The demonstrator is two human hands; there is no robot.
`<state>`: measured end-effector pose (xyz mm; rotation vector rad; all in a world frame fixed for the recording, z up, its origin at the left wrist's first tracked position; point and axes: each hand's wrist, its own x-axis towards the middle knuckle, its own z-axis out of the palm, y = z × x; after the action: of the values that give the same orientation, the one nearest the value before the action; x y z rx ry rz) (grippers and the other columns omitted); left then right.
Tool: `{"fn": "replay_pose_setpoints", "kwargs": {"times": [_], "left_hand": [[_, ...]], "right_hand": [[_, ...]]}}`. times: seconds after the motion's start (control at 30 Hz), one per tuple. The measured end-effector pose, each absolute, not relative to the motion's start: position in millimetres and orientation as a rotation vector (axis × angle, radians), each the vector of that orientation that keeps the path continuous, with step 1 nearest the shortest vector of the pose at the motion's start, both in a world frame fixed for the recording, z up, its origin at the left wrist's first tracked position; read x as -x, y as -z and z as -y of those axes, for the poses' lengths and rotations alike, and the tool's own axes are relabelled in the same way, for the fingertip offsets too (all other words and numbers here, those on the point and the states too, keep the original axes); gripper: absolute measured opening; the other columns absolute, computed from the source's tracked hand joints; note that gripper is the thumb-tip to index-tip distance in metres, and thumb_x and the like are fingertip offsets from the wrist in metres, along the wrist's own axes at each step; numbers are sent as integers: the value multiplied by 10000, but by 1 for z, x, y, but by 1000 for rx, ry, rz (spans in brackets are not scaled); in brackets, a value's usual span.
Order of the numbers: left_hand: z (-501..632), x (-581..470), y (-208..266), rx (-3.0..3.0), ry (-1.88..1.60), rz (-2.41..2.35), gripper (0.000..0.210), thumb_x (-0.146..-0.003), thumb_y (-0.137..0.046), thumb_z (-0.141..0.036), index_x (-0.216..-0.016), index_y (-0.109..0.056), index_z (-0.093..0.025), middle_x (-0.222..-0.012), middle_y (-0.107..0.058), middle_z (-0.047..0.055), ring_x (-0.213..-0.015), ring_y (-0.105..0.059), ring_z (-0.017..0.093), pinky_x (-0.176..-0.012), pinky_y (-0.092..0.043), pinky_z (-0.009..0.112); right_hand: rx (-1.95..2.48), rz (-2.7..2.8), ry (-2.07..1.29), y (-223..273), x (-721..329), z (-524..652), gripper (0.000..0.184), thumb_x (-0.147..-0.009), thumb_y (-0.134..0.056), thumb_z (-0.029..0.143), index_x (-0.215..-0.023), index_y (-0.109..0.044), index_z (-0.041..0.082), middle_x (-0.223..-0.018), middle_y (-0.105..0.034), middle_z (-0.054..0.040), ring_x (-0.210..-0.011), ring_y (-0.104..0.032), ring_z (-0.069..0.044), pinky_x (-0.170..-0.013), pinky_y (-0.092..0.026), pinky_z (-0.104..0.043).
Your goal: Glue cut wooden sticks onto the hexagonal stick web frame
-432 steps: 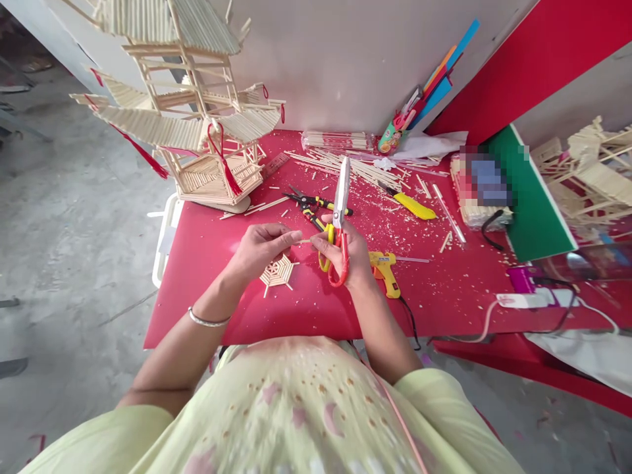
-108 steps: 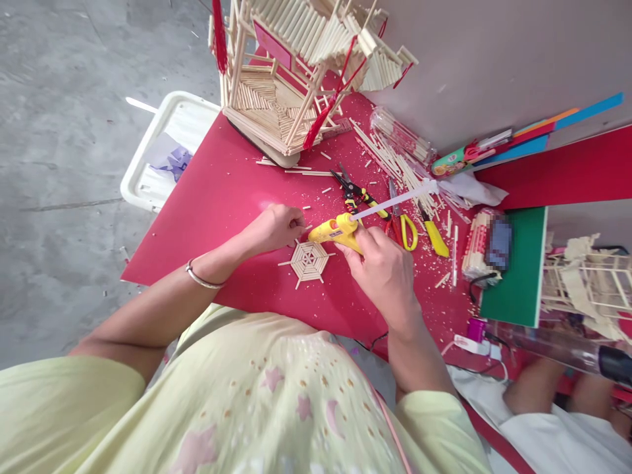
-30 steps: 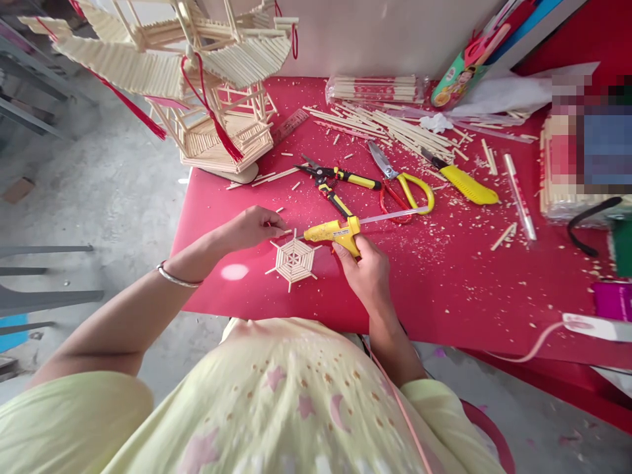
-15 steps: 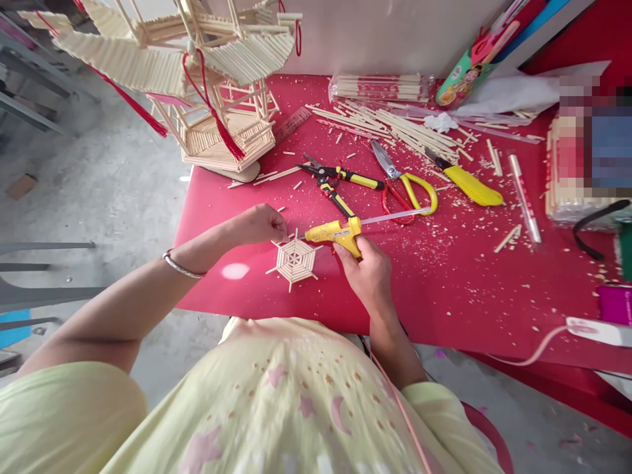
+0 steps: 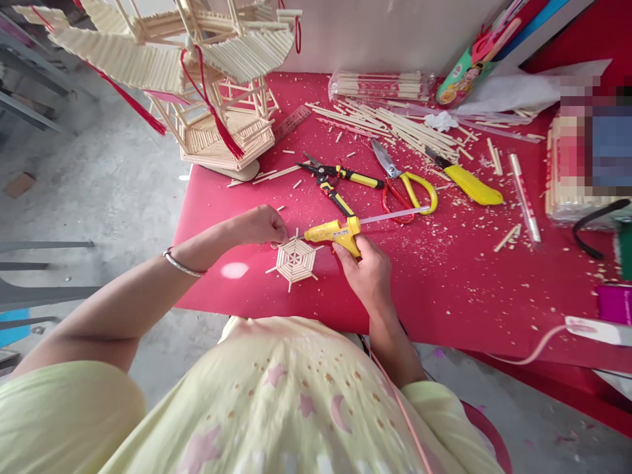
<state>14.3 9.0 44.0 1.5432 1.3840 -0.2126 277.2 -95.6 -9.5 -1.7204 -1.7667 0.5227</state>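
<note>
Right grip (image 5: 368,270): wrapped around the handle of a yellow plastic hot-glue gun (image 5: 332,232), a long translucent glue stick (image 5: 392,216) jutting from its back end. Gun's long axis runs crosswise over the red surface (image 5: 419,296), nozzle toward the left.

Left grip (image 5: 264,225): fingers bent inward, tips at the nozzle end; cannot tell whether they pinch anything. Silver-coloured bangle (image 5: 182,264) on that wrist.

Key relation: the 6-sided web of pale wooden sticks (image 5: 295,260) lies flat on the surface, on the wearer's side of the nozzle and between the 2 hands. No clear long axis; spokes stick out past its rim. Nozzle sits by the far spoke; contact cannot be made out. Left hand is the nearer, just beside the web's far left edge; right hand stands farther off, to the right.

Beyond the hands: black-and-yellow pliers (image 5: 358,178), jaws parted, pointing left; red-and-yellow-handled scissors (image 5: 415,187) to their right; then a yellow-handled cutter (image 5: 471,184). Loose pale sticks (image 5: 395,125) heaped behind these. Tiered stick pagoda with red tassels (image 5: 241,59) at far left.
</note>
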Motion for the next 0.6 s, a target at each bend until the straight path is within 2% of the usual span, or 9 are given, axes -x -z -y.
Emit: {"fn": "replay_pose_setpoints", "kwargs": {"times": [0.6], "left_hand": [[-6,-17,-46,-1648,185,-1358,164,-665,-629,-269,-706,-765,-187,-593,-635,-20,-554,-515,103,-520,-383,223]], "right_hand": [[1728,1749,-555,9,-277,96,502,-993,-530,652,-1081,-723,196,-907,-759,-108,-767,-667,-235,-667,-414,-317]]}}
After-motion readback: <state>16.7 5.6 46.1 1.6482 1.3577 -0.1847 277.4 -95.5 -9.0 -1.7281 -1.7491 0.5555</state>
